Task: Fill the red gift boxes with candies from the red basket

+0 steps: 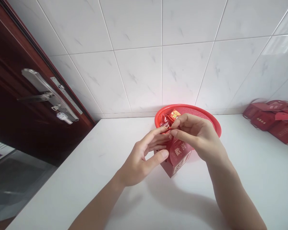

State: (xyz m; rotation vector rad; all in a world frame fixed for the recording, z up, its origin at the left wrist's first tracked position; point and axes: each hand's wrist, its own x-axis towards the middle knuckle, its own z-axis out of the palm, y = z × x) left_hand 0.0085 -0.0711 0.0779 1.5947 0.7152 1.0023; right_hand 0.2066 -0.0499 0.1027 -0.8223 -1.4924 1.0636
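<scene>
A small red gift box (177, 153) with gold characters stands on the white table, partly covered by my hands. My left hand (146, 156) lies along its left side, fingers stretched towards the top and thumb apart. From the right, my right hand (199, 137) pinches at the top of the box with thumb and forefinger; the exact part between the fingertips is hard to make out. Just behind are wrapped candies (165, 121) in a red plastic basket (217, 126), whose front is hidden by the box and my right hand.
Several more red gift boxes (273, 121) lie at the right against the tiled wall (139, 76). The white table (120, 137) ends at the left near a dark red door (14, 64) with a metal handle and keys.
</scene>
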